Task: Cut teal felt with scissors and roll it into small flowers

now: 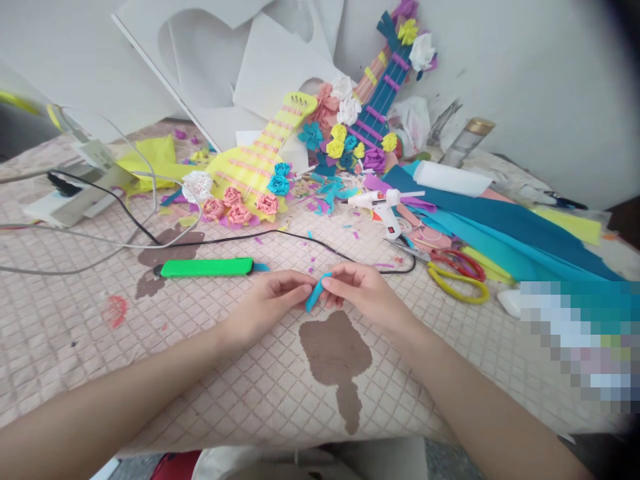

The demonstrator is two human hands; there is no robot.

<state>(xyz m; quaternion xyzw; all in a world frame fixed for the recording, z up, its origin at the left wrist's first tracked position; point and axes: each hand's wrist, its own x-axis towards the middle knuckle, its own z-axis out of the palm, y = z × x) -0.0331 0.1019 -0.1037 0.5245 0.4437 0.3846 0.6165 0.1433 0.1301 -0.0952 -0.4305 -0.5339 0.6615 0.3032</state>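
Note:
Between my two hands is a small narrow strip of blue crepe paper (316, 295), tilted over the table. My left hand (280, 293) pinches its left side with thumb and fingertips. The thumb and forefinger of my right hand (363, 290) close on its upper right side. Just left of my left hand lies a bright green box-cutter-shaped tool (207, 267), with a bit of blue showing at its right end. Scissors (457, 267) with red and yellow handles rest to the right of my right hand. Beyond my hands lies a white hot glue gun (385, 208).
At the back stand a yellow paper guitar (255, 160) and a blue one (383, 93), both trimmed with paper flowers. Blue crepe sheets (480, 213) lie at right. A black cord (240, 237) crosses the table from a power strip (75, 197). Paper scraps (325, 190) are scattered behind.

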